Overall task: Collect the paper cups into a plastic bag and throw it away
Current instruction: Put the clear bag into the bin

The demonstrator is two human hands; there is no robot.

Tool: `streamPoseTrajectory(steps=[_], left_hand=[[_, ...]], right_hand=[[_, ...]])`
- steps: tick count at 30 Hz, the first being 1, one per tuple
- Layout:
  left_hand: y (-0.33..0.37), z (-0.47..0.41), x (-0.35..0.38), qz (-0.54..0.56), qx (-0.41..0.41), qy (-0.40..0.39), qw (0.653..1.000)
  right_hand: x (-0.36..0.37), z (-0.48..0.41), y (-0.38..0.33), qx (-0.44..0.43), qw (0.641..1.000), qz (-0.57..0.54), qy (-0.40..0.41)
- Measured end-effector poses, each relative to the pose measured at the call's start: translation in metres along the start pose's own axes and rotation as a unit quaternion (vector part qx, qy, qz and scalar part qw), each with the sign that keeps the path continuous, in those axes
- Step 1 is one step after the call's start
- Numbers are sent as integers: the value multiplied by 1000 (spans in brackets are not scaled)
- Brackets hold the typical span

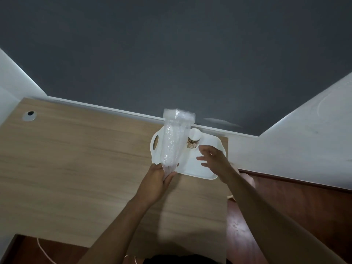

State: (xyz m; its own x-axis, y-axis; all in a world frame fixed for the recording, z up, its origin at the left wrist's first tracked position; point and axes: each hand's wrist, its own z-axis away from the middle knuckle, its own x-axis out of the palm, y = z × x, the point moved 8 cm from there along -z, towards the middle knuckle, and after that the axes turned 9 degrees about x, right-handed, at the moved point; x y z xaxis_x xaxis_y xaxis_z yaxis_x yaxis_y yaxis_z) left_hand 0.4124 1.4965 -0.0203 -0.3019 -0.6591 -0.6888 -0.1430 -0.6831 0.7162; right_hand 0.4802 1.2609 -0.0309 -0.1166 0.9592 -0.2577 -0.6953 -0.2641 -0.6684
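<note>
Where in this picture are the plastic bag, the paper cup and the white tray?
plastic bag (pixel 174 141): head view, the crinkled middle of the bag.
paper cup (pixel 193 142): head view, its patterned side wall.
white tray (pixel 192 165): head view, a bare part of its floor.

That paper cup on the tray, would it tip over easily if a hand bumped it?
Probably. The cup looks thin, empty and light, standing upright alone on the smooth tray. A nudge from the right hand would likely slide or topple it.

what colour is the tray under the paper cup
White, seen in the head view: the handled plastic tray beneath the brown-patterned paper cup.
</note>
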Motion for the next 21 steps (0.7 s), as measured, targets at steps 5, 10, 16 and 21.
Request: streamPoseTrajectory(steps=[5, 10, 16, 21], left_hand=[[15, 3, 17, -106, 46, -58, 992], [33, 7, 38, -88, 86, -97, 988], [55, 13, 61, 264, -20, -102, 959], [77, 10, 76, 309, -58, -112, 943]], right_hand=[[0, 65, -4, -39, 986, -140, -80], [-14, 92, 22, -53, 984, -158, -62], [-61, 94, 82, -15, 975, -213, 65], [-90, 92, 113, 3, 949, -306, 82]])
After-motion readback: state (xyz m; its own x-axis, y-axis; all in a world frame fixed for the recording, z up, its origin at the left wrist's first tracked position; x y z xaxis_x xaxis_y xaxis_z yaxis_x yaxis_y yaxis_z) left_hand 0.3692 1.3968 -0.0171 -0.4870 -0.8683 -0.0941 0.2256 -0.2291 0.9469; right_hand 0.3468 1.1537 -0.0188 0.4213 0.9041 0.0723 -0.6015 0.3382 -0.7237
